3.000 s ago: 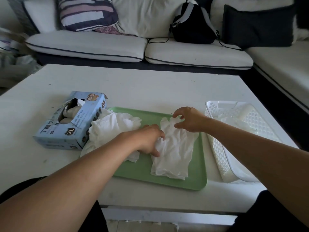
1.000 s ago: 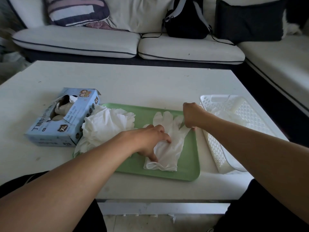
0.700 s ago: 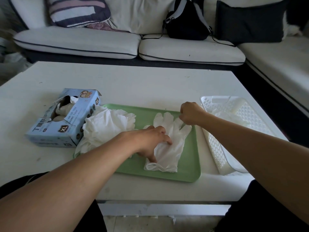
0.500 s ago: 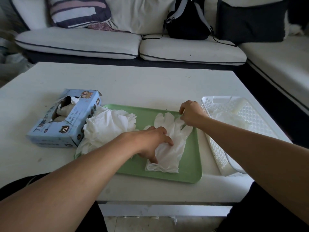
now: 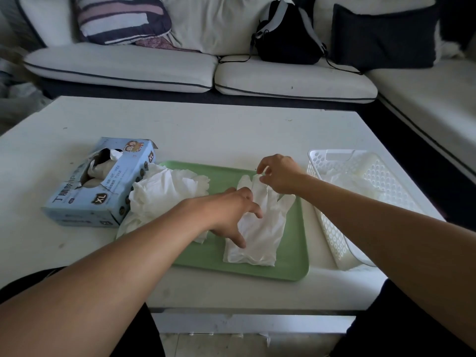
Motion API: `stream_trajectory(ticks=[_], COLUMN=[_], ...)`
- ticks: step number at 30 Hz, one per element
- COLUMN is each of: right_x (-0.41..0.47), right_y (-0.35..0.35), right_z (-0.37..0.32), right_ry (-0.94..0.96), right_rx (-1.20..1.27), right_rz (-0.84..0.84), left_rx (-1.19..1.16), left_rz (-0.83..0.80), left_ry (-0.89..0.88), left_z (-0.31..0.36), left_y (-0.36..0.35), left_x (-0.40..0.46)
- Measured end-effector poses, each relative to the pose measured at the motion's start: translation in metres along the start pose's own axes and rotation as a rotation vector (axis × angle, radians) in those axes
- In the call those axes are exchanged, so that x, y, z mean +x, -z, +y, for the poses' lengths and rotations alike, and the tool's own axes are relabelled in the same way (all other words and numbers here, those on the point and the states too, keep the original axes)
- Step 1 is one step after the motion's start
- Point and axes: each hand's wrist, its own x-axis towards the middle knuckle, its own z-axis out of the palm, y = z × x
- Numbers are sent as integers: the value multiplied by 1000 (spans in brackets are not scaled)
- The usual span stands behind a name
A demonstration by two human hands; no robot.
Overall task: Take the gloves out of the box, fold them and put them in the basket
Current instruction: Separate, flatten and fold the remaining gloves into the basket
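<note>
A white glove [image 5: 260, 228] is lying flat on the green tray [image 5: 293, 256], with its fingers pointing away from the person. The left hand [image 5: 226, 215] is pressing down on the glove's middle with spread fingers. The right hand [image 5: 279, 173] is pinching a glove fingertip at the far end between thumb and finger.

A heap of more white gloves [image 5: 164, 194] is sitting on the left end of the tray, touching the blue box [image 5: 100, 184]. The box is lying on the white table [image 5: 206, 130] with its top torn open, and more gloves are peeking out. The white basket [image 5: 332, 228] is standing just beside the tray on the right. Something pale is lying inside it, but it is hard to tell what it is.

The left arm is covering part of the heap and the tray. Behind the table, a sofa [image 5: 159, 65] is holding a striped pillow [image 5: 121, 19] and a black backpack [image 5: 286, 34].
</note>
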Motion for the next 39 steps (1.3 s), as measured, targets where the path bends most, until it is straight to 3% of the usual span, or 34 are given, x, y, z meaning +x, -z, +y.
stream_trajectory(ticks=[9,15,20,32,39], right_x=[6,9,3,14,14], right_y=[-6,1,-2,-19,-21], right_z=[8,5,9,10,9], right_ry=[-188,-104,-47,-181,-42], right_rx=[360,239,69,242,178], right_rz=[-79,20,-19,147,221], left_rx=[146,164,182,165,170], left_rz=[-33,-64,-68,-67,-67], left_ry=[61,88,82,70,74], left_z=[6,8,9,7,6], left_y=[-11,-8,-9,-11,-12], left_x=[-6,-5,-5,-5,-4])
